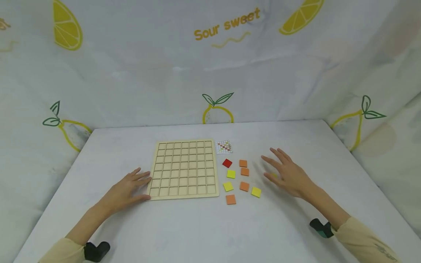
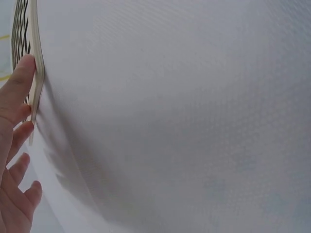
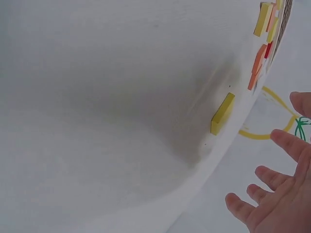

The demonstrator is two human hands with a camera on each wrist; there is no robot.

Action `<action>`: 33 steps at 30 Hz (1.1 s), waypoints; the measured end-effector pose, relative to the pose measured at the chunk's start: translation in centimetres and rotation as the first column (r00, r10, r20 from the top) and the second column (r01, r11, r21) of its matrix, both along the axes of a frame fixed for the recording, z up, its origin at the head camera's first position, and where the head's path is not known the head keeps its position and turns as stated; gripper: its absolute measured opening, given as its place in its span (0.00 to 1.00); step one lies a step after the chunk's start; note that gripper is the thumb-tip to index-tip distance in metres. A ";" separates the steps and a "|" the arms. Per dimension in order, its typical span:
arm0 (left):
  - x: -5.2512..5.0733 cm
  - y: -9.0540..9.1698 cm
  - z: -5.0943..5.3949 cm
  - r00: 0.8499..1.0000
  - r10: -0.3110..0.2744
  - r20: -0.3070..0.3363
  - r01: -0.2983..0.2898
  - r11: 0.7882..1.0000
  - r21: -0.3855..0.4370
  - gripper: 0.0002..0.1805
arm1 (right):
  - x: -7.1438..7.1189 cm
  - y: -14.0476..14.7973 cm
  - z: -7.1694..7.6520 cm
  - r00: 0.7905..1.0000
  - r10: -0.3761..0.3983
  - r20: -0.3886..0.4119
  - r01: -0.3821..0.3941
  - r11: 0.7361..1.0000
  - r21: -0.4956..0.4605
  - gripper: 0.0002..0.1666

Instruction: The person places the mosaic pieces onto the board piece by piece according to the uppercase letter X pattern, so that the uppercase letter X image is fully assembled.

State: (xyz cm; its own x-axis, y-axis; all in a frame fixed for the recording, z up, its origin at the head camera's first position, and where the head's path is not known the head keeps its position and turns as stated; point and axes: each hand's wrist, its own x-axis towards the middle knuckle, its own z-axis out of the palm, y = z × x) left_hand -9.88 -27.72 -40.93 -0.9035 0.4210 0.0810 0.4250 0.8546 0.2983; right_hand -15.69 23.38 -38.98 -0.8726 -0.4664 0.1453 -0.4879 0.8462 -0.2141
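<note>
A square wooden grid board (image 1: 184,168) lies flat on the table, its recessed squares bare. At the board's left edge rests my left hand (image 1: 126,191), thumb and fingertips touching the rim; in the left wrist view the fingers (image 2: 19,80) lie over that edge. My right hand (image 1: 291,177) hovers with fingers spread, holding nothing. Below it, partly hidden in the head view, is a yellow tile (image 3: 223,114). Between board and right hand lie a red tile (image 1: 227,163), several orange tiles (image 1: 244,186) and more yellow tiles (image 1: 231,174).
A small printed card (image 1: 224,147) with a coloured grid pattern lies beside the board's upper right corner. The white table (image 1: 184,230) is backed and flanked by a pale lemon-print curtain (image 1: 141,87). Black wrist devices (image 1: 97,251) show at both sleeves.
</note>
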 end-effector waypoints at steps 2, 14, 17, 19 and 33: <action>0.0 0.0 0.0 1.000 0.002 0.006 -0.002 1.000 -0.009 0.36 | 0.2 0.2 -0.1 1.000 0.000 0.013 0.000 1.000 -0.021 0.30; -0.4 -0.7 -0.3 0.991 -0.118 -0.057 0.121 0.991 0.049 0.36 | -0.2 2.4 -0.5 0.987 0.041 0.158 -0.007 0.977 -0.211 0.26; -0.4 -0.7 -0.3 0.991 -0.114 -0.066 0.118 0.991 0.064 0.36 | -0.7 2.9 -0.7 0.975 0.081 0.209 -0.015 0.954 -0.300 0.25; -0.4 -0.7 -0.3 0.992 -0.107 -0.069 0.112 0.992 0.064 0.36 | -1.1 3.2 -0.9 0.964 0.103 0.244 -0.015 0.941 -0.337 0.25; -0.8 -0.8 -0.1 0.997 -0.067 -0.027 0.069 0.994 0.079 0.32 | -3.3 5.4 -1.2 0.900 0.175 0.400 0.020 0.899 -0.437 0.28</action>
